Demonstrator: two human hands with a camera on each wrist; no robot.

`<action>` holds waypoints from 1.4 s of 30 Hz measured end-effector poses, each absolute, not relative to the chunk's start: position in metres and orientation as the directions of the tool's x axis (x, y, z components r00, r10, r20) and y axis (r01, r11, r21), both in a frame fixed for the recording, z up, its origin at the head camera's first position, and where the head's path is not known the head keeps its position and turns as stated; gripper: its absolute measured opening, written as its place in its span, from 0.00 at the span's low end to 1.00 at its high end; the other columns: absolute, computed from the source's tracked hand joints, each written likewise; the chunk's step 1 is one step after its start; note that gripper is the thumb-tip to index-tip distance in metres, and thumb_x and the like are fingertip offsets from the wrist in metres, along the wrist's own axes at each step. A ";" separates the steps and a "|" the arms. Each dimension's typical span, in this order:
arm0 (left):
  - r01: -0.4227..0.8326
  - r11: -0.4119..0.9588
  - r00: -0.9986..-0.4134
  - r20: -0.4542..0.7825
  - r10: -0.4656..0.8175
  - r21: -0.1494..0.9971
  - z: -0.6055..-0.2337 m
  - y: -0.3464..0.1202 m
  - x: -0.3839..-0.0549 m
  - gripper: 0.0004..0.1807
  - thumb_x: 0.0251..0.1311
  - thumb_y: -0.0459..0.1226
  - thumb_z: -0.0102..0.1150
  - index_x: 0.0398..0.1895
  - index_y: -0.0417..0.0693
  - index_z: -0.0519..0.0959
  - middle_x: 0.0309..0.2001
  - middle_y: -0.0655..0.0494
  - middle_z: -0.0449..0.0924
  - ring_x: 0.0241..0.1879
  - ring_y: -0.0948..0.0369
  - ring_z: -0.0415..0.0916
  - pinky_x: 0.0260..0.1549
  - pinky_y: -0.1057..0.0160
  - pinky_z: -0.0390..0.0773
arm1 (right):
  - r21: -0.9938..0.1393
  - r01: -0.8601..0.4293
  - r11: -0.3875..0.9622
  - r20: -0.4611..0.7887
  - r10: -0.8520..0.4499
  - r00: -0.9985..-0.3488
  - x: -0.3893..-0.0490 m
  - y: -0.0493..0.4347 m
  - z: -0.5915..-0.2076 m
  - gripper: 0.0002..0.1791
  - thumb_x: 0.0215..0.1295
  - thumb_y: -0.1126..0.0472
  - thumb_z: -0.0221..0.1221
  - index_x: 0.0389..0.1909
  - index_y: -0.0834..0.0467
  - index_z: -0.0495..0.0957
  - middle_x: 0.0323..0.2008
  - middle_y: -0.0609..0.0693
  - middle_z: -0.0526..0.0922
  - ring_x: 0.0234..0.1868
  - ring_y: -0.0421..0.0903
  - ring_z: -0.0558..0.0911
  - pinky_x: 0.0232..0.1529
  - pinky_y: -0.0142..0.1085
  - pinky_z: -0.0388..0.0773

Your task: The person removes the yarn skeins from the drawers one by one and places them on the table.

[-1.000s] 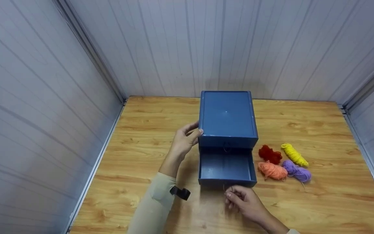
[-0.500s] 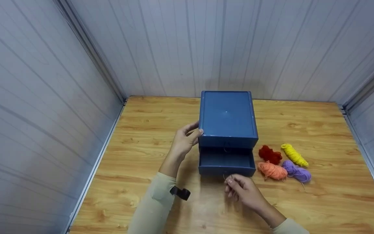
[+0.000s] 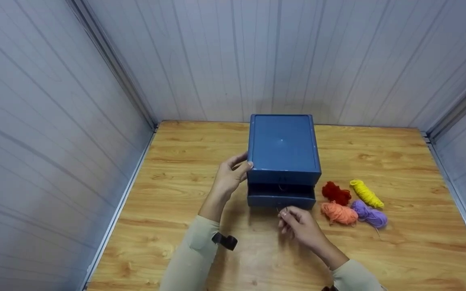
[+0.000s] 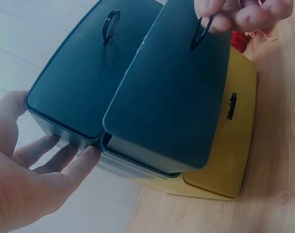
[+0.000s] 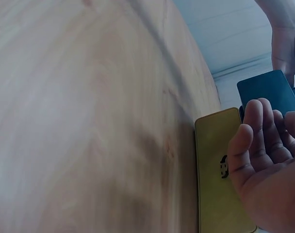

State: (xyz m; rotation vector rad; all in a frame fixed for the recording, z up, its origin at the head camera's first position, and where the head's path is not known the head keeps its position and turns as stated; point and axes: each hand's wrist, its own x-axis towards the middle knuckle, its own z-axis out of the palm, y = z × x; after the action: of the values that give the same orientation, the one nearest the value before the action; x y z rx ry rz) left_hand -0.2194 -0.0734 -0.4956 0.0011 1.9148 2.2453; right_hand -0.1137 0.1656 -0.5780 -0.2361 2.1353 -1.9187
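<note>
Nearest to us, 2 beige sleeves [image 3: 188, 254] extend over the wooden surface [image 3: 419, 250], and we see a black strap [image 3: 225, 241] on the left forearm. A little farther in, the right hand [image 3: 301, 226] pinches the thin loop handle [image 4: 204, 34] of the lower blue drawer [image 3: 265, 201] between its thumb and fingers. That drawer stands partly out of its cabinet, with a dark gap behind its front. In the left wrist view we also find a yellow drawer [image 4: 237, 141] below it, with a black handle [image 4: 232, 106].

Just to the right, we count 4 bundles of yarn close together: salmon yarn [image 3: 339, 213] and purple yarn [image 3: 369, 214] on the near side, red yarn [image 3: 337, 193] and yellow yarn [image 3: 366, 193] behind them. A loose strand trails from the purple bundle towards us.

At the left, the left hand [image 3: 228, 178] rests against the cabinet [image 3: 283, 141], its thumb at the near left corner and its other fingers loosely extended along the side. The upper blue drawer [image 4: 74, 92] sits within the cabinet. Farthest away, we see a pale panelled wall [image 3: 233, 60] behind everything.
</note>
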 end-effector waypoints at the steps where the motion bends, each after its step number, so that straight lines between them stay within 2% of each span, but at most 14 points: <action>1: -0.147 -0.150 -0.982 -0.126 0.143 0.978 -0.496 -0.074 -0.219 0.29 0.66 0.33 0.64 0.70 0.38 0.73 0.68 0.42 0.75 0.64 0.50 0.76 0.62 0.53 0.79 | -0.992 0.052 0.116 -0.084 -0.289 -0.954 -0.116 0.165 -0.578 0.19 0.80 0.58 0.52 0.44 0.73 0.76 0.32 0.64 0.83 0.27 0.43 0.83 0.23 0.35 0.80; 5: -0.148 -0.152 -0.981 -0.126 0.149 0.977 -0.497 -0.074 -0.219 0.29 0.67 0.33 0.63 0.71 0.38 0.73 0.68 0.42 0.74 0.64 0.50 0.76 0.62 0.53 0.79 | -0.989 0.064 0.134 -0.099 -0.275 -0.956 -0.123 0.164 -0.578 0.19 0.81 0.58 0.51 0.45 0.73 0.76 0.32 0.61 0.84 0.27 0.44 0.83 0.23 0.38 0.81; 12: -0.152 -0.138 -0.979 -0.131 0.154 0.979 -0.497 -0.076 -0.218 0.28 0.68 0.35 0.62 0.71 0.41 0.73 0.69 0.44 0.73 0.65 0.50 0.75 0.63 0.51 0.78 | -0.982 0.072 0.173 -0.113 -0.242 -0.964 -0.138 0.165 -0.577 0.17 0.81 0.59 0.50 0.45 0.72 0.77 0.32 0.59 0.84 0.28 0.45 0.84 0.22 0.35 0.79; 21: -0.150 -0.107 -0.979 -0.132 0.158 0.983 -0.495 -0.077 -0.217 0.28 0.69 0.36 0.63 0.72 0.44 0.72 0.70 0.45 0.73 0.67 0.50 0.74 0.65 0.51 0.77 | -0.981 0.069 0.183 -0.113 -0.239 -0.964 -0.151 0.167 -0.577 0.18 0.82 0.60 0.49 0.47 0.75 0.76 0.32 0.57 0.84 0.27 0.44 0.84 0.22 0.40 0.81; 29: -0.141 -0.088 -0.980 -0.126 0.156 0.986 -0.495 -0.075 -0.216 0.29 0.68 0.37 0.63 0.72 0.43 0.73 0.70 0.45 0.73 0.67 0.49 0.74 0.64 0.51 0.77 | -0.975 0.111 0.190 -0.149 -0.199 -0.969 -0.151 0.171 -0.580 0.17 0.81 0.59 0.51 0.48 0.72 0.77 0.33 0.58 0.85 0.29 0.51 0.85 0.24 0.43 0.82; 36: -0.128 -0.096 -0.981 -0.112 0.156 0.987 -0.495 -0.076 -0.217 0.29 0.68 0.36 0.63 0.72 0.42 0.72 0.69 0.44 0.73 0.66 0.49 0.74 0.64 0.52 0.78 | -0.972 0.155 0.179 -0.183 -0.154 -0.971 -0.146 0.175 -0.581 0.19 0.81 0.54 0.51 0.50 0.68 0.79 0.34 0.57 0.85 0.29 0.48 0.85 0.25 0.43 0.83; 42: -0.130 -0.112 -0.981 -0.111 0.161 0.985 -0.496 -0.076 -0.216 0.28 0.69 0.35 0.63 0.71 0.42 0.73 0.69 0.45 0.74 0.67 0.49 0.74 0.63 0.53 0.78 | -0.959 0.219 0.182 -0.235 -0.066 -0.970 -0.144 0.177 -0.591 0.16 0.80 0.58 0.52 0.50 0.69 0.78 0.31 0.59 0.84 0.28 0.49 0.85 0.26 0.41 0.84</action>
State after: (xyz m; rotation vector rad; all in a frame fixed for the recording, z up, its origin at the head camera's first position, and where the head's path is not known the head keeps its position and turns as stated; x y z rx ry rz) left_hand -0.2164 -0.0759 -0.4957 0.0349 1.9514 2.2065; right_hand -0.1437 0.1774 -0.5913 0.1480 2.2326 -1.8718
